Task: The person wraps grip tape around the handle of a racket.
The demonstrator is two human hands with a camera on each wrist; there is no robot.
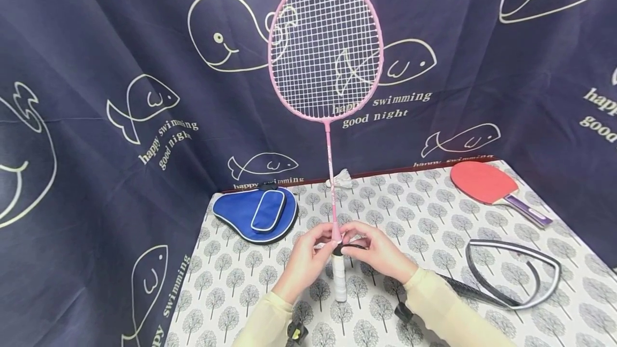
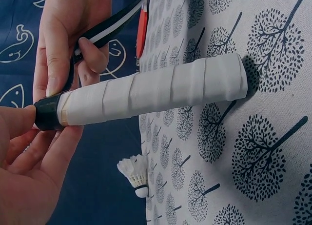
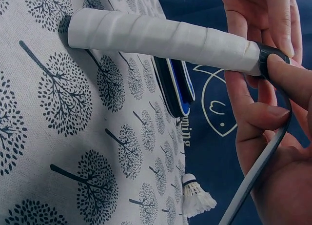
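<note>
**Racket upright, both hands at the grip's top**

We see the pink badminton racket (image 1: 325, 47) standing on end, its white-wrapped handle (image 1: 339, 277) butt-down on the counter (image 1: 434, 218). Left hand (image 1: 308, 256) and right hand (image 1: 378, 250) meet there, fingertips pinching the black band (image 1: 343, 249) at the handle's upper end. Beyond the hands: shuttlecock (image 1: 341, 178). Beyond the left hand: blue paddle case (image 1: 255, 213). Right of the right hand: a black-and-white strap (image 1: 525, 272).
</note>
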